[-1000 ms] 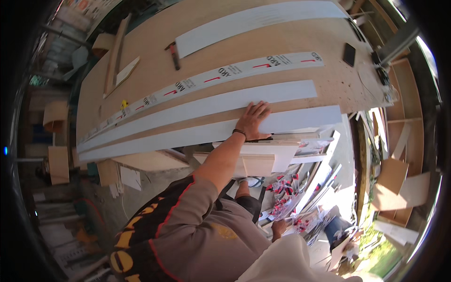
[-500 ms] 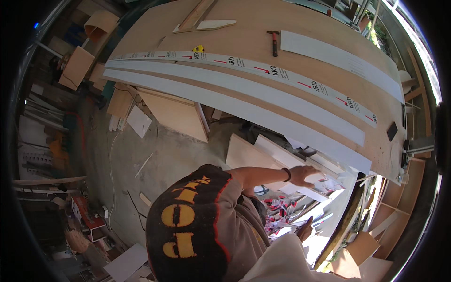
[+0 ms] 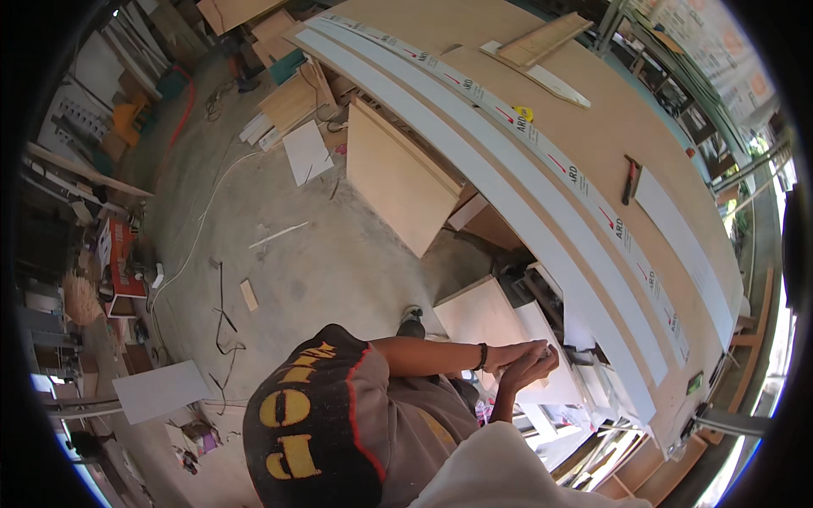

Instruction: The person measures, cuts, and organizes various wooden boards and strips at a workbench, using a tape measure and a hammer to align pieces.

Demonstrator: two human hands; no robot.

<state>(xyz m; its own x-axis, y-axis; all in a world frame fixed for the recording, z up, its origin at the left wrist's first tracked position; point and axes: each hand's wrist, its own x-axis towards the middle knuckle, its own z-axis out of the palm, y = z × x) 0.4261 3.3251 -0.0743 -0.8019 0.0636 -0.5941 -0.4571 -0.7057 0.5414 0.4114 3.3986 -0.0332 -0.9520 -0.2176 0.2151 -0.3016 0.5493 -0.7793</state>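
My left hand (image 3: 508,356), with a dark band at the wrist, meets my right hand (image 3: 537,369) just off the near edge of the workbench (image 3: 584,59). The fingers of both are curled and pressed together; whatever they hold, if anything, is hidden. Below them, pale boards (image 3: 483,313) lean under the bench. Long white strips (image 3: 542,241) lie along the bench's near side, one of them printed with red arrows. Farther back on the bench are a red-and-black hammer (image 3: 629,179), a yellow tape measure (image 3: 523,113) and a wide white board (image 3: 686,224).
A large wooden panel (image 3: 398,173) stands slanted by the bench. A white sheet (image 3: 306,152), a cable (image 3: 212,190) and bent dark rods (image 3: 222,317) lie on the concrete floor. A small dark device (image 3: 695,383) rests near the bench's right end.
My left hand has come back from its open reach and closed against my right hand, which has risen. The view has turned, so more floor shows at left.
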